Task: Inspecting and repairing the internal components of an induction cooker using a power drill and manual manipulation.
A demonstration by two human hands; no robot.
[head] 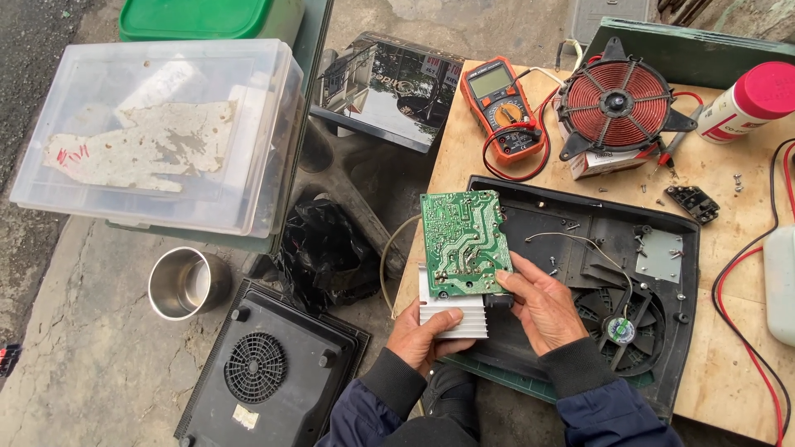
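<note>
Circuit board: green circuit board, solder side facing up, being held at centre of frame, over the left edge of the open black cooker base.
Heat sink: white finned heat sink sitting under the board's lower end.
Left hand: left hand gripping the heat sink from below, fingers curling around its fins.
Right hand: right hand pinching the board's lower right corner, thumb pressing on top.
Cooker base: lying open on the wooden table, a round fan showing at its lower right, thin white wire trailing across it.
Upper right: red copper coil resting on a small box; white spray can with pink cap lying beside it.
Upper centre: orange multimeter with red and black leads.
Left side: clear plastic bin, steel cup on the ground, 1 closed black cooker lying underside up at lower left.
</note>
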